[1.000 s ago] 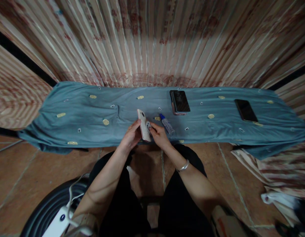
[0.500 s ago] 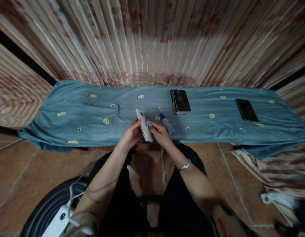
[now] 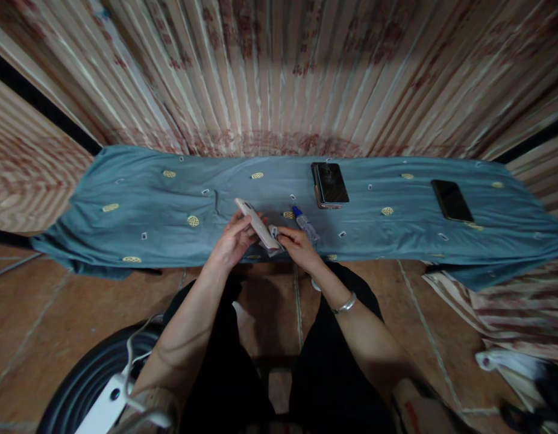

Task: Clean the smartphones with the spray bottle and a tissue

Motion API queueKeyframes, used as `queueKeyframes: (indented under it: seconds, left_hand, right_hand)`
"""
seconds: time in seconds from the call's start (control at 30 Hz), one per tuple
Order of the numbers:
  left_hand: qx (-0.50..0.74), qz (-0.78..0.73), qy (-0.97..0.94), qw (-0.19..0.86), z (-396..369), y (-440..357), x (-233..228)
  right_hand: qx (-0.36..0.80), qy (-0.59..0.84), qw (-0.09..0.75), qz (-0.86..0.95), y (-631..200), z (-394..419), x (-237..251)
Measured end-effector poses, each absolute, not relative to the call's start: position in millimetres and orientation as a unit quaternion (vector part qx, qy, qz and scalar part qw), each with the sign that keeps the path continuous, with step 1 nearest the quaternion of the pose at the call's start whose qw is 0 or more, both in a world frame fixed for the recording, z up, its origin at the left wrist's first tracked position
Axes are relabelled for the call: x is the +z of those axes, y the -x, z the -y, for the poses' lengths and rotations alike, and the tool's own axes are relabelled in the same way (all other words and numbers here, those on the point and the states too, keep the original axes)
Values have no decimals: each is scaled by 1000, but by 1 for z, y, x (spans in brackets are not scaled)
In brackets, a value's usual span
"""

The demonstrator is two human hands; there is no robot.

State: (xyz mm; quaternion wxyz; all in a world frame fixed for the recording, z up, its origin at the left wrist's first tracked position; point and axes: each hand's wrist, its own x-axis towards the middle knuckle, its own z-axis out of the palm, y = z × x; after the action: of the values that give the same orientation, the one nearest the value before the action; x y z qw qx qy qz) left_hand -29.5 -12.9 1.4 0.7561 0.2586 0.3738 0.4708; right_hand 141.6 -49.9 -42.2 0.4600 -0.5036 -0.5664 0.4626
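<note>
A white phone is tilted in my left hand, whose thumb and fingers hold its upper left side. At the phone's lower right end, my right hand pinches a small greyish-white cloth and brings it against the edge. Most of that cloth is hidden behind fingers and phone. Just beyond my right hand lies a clear bottle with a blue cap, resting on the blue-green tablecloth.
A stack of dark phones lies toward the back, right of centre. Farther right is a single black phone. Behind the table hangs a pleated curtain. On the floor at lower left, a white power strip rests on a coiled black hose.
My left hand has shifted slightly left and turned the phone to a flatter slant. My right hand with the cloth has moved a little down and right, toward the phone's lower end.
</note>
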Motion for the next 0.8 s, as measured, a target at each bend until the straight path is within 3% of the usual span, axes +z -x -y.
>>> queueKeyframes:
  seconds: [0.27, 0.5, 0.8]
  left_hand:
    - [488, -398, -242, 738, 13, 29, 2]
    - [507, -415, -232, 719, 9, 30, -1]
    - [523, -433, -220, 700, 9, 25, -9]
  right_hand:
    - [441, 513, 416, 607, -145, 56, -42]
    - [350, 544, 368, 668, -146, 70, -38]
    - [236, 511, 381, 734, -145, 79, -31]
